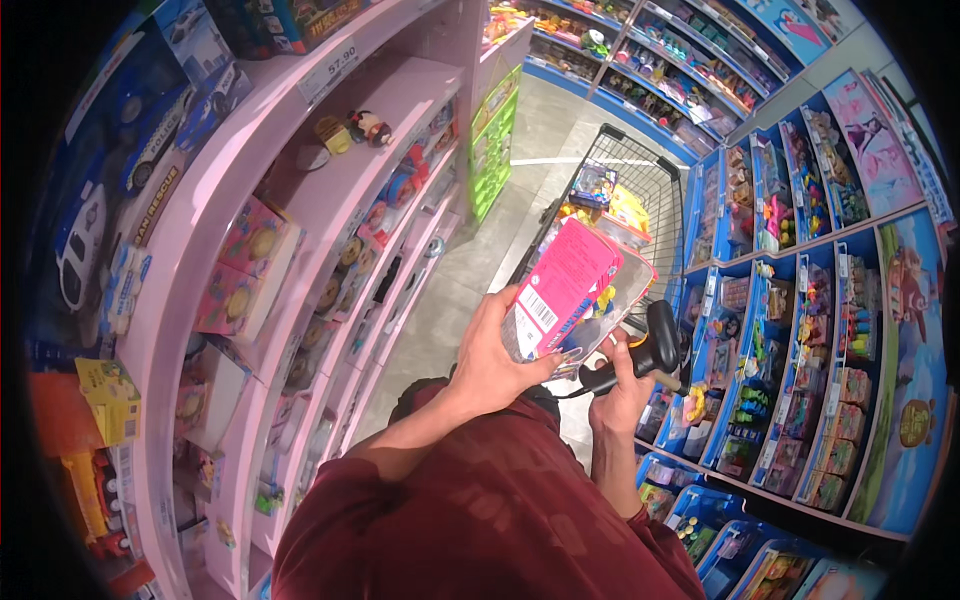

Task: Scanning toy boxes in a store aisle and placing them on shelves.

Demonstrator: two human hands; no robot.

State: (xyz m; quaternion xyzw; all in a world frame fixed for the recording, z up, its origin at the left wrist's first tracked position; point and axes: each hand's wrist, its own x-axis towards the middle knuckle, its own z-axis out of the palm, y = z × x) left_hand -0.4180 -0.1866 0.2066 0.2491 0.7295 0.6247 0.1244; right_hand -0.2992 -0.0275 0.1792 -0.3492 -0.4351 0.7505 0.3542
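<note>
My left hand [487, 360] grips the lower left corner of a pink boxed toy [574, 270]. The box is tilted, with a white barcode label on the pink face towards me and a clear window along its right side. A black handheld barcode scanner [661, 334] is in my right hand [624, 394], its handle between the fingers. The scanner sits just right of the box, and the right fingertips are close to the box's lower edge; whether they touch it, I cannot tell.
Beyond the box stands a black wire shopping cart [664, 217] holding a dark box [592, 184] and a yellow package [628, 208]. Pink shelves [405, 82] with toys line the left. Blue display racks [701, 281] run along the right. Grey tiled floor [431, 322] lies between them.
</note>
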